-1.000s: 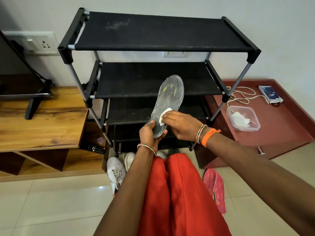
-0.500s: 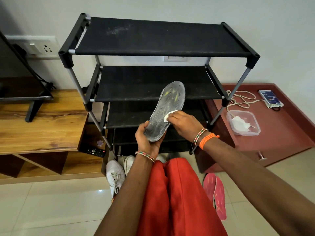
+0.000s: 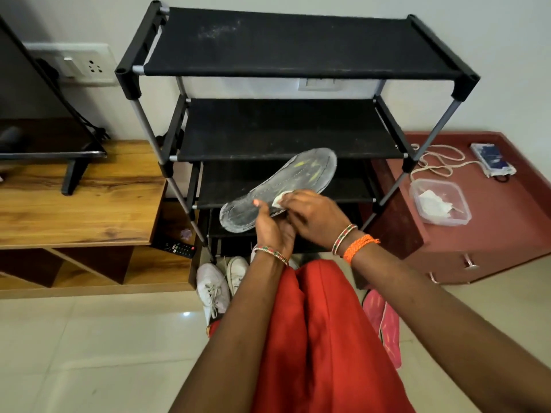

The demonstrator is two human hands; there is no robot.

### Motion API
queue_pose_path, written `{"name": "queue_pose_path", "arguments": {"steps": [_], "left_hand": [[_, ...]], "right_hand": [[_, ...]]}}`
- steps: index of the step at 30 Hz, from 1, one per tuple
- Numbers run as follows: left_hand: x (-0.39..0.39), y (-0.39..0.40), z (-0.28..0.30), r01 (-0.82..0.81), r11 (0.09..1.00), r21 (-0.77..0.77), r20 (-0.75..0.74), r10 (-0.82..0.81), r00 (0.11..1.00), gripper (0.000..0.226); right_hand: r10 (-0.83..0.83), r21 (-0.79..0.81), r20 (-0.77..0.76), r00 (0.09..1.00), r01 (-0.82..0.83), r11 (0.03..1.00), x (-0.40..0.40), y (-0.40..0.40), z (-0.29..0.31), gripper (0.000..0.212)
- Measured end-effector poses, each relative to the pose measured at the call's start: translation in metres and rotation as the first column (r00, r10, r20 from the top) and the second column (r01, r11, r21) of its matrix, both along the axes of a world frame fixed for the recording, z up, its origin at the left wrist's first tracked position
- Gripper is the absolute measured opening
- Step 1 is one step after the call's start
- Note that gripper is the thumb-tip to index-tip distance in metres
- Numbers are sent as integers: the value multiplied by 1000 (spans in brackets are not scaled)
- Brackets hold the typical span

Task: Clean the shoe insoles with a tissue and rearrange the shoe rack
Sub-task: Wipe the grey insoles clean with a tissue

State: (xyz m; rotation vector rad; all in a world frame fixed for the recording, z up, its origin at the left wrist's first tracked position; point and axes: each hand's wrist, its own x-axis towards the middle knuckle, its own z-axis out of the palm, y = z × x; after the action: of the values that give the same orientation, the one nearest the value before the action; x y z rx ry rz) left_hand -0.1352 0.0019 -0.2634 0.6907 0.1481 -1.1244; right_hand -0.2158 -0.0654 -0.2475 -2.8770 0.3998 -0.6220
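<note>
Insole: the grey insole (image 3: 277,189) is held in front of the black shoe rack (image 3: 286,126), its far tip aimed toward two o'clock.
Left hand: the left hand (image 3: 272,228) grips the insole's near end, thumb on top.
Right hand: the right hand (image 3: 313,216) pinches a white tissue (image 3: 279,201) against the insole's middle.
Floor: white sneakers (image 3: 219,286) sit at the rack's foot, around seven o'clock from the hands.
Side cabinet: a clear container (image 3: 439,201) holding tissues lies at three o'clock.

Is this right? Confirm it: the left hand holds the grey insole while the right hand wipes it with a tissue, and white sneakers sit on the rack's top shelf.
Not quite. The head view shows the white sneakers on the floor below the rack; the top shelf holds no shoes. The rest holds: left hand holds the insole, right hand wipes with the tissue.
</note>
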Motion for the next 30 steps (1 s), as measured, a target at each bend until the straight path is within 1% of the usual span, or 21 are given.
{"name": "queue_pose_path", "arguments": {"steps": [1,3,4,5,6,8,9,10,11,13,14,15,16,18,19,22,23,25,28,29,30], "left_hand": [[-1,-1,1,-5,1000,17,24,5,1000,54],[-2,-1,2,-10,999,44,57,7,998,49],[-2,-2,1,3,999,50,67,-7,998,49],[-2,-1,1,26,998,65,73,-31,997,51],[-2,-1,0,58,995,84,75,-64,995,55],[-3,1,0,117,987,105,82,-126,989,62],[-4,1,0,128,987,100,86,-137,987,64],[-4,1,-2,124,989,76,85,-130,988,65],[-5,0,-2,108,992,63,88,-113,990,63],[-5,0,-1,80,995,61,113,-86,990,58],[-5,0,-1,85,994,68,130,-93,987,57],[-6,1,0,99,993,71,141,-108,984,58],[-5,1,-1,111,991,77,156,-121,980,60],[-6,1,-2,130,987,97,198,-147,969,60],[-8,1,0,144,984,101,211,-163,964,59],[-11,-2,2,133,982,133,243,-162,956,53],[-12,-2,1,132,982,135,248,-162,955,53],[-11,-2,-1,147,981,130,217,-173,961,59],[-10,-2,-2,171,977,126,169,-191,967,65],[-10,-3,-1,165,976,144,181,-190,965,63],[-12,-3,0,146,976,160,199,-177,964,61]], "right_hand": [[-68,30,-8,998,68,997,-3,-3,-1,32],[-222,141,-9,975,221,965,-8,-2,-1,43],[-258,192,-13,966,256,948,-9,3,-1,49],[-247,219,-14,969,244,945,-8,9,1,54],[-199,237,-21,980,198,951,-9,16,1,57],[-83,257,-37,996,90,962,-11,24,0,57],[-65,254,-45,997,74,964,-13,22,1,55],[-91,254,-48,995,101,962,-13,18,3,53],[-163,267,-43,986,169,949,-13,12,4,53],[-325,327,-32,945,318,890,-10,7,8,54],[-352,341,-34,935,342,876,-7,10,11,57],[-329,338,-40,943,323,884,-5,17,13,61],[-271,316,-56,961,274,908,-3,25,12,63],[-163,272,-78,983,179,946,-7,34,7,61],[-173,262,-80,982,188,946,-10,31,7,59],[-374,271,-116,920,391,879,-12,17,11,57],[-405,264,-128,905,425,866,-11,17,11,58],[-358,280,-118,926,377,883,-9,25,13,59],[-188,292,-109,976,213,933,-15,36,10,60],[-186,284,-109,977,210,936,-18,32,9,57],[-223,282,-106,969,245,928,-20,26,9,53]]}}
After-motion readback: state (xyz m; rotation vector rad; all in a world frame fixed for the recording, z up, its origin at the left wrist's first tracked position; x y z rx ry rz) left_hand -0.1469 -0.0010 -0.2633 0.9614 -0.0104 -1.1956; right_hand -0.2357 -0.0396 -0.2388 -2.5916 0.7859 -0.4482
